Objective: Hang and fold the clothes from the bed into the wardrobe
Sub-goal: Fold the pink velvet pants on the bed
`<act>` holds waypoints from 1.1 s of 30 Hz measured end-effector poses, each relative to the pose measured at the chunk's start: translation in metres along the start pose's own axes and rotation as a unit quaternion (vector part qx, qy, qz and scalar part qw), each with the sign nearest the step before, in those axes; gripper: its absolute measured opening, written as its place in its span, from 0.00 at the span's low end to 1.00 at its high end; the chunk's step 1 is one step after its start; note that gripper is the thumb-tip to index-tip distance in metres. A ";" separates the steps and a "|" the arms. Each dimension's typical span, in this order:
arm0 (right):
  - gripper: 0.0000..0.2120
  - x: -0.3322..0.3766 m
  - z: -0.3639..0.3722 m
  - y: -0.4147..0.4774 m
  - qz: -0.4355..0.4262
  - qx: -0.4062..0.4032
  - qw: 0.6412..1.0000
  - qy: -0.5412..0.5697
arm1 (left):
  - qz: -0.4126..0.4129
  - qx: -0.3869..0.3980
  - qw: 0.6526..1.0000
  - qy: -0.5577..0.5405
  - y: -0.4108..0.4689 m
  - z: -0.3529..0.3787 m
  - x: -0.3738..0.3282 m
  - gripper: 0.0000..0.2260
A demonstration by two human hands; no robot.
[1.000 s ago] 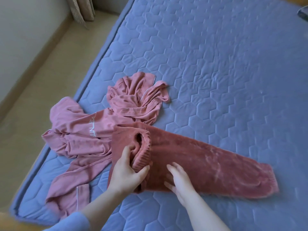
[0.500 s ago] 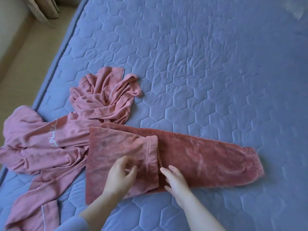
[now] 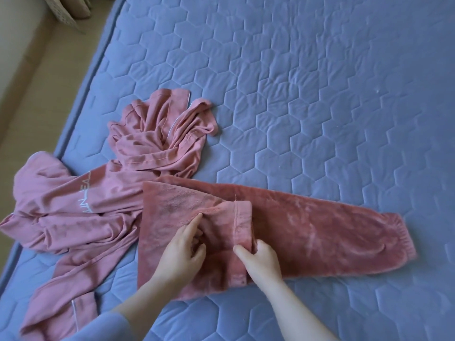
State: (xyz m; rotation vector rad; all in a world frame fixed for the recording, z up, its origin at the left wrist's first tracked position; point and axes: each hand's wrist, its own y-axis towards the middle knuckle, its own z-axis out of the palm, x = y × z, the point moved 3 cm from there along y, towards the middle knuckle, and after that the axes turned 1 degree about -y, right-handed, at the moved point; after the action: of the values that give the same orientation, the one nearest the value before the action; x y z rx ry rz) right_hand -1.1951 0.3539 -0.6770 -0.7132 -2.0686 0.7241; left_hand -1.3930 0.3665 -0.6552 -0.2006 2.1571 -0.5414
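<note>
Fuzzy dark-pink trousers (image 3: 307, 232) lie across the near part of the blue quilted bed (image 3: 295, 94), cuff end pointing right. Their waist end is folded over toward the right, seam side up. My left hand (image 3: 181, 252) rests on the folded flap, index finger stretched out and pressing the cloth, the other fingers bent. My right hand (image 3: 261, 260) pinches the waistband edge of the flap between thumb and fingers. A lighter pink top with white lettering (image 3: 73, 205) lies crumpled to the left, partly under the trousers.
A second bunched pink garment (image 3: 160, 134) lies just beyond the trousers. The bed's left edge (image 3: 81, 99) runs diagonally beside a beige floor (image 3: 32, 77). A curtain hem (image 3: 69, 11) hangs at the top left. The wardrobe is out of view.
The waist end went from bunched in my left hand to laid flat as a folded flap. My right hand moved from the trouser leg to the waistband edge.
</note>
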 end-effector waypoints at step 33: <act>0.10 -0.055 -0.012 -0.001 -0.042 -0.012 0.999 0.023 | 0.055 0.048 0.968 0.241 0.107 0.070 -0.082 0.16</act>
State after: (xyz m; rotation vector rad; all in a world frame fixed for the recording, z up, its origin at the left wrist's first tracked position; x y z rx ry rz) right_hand -1.1568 0.3176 -0.6980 -0.6449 -2.0556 0.6312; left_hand -1.2821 0.4673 -0.6798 0.1185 2.5840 -0.6814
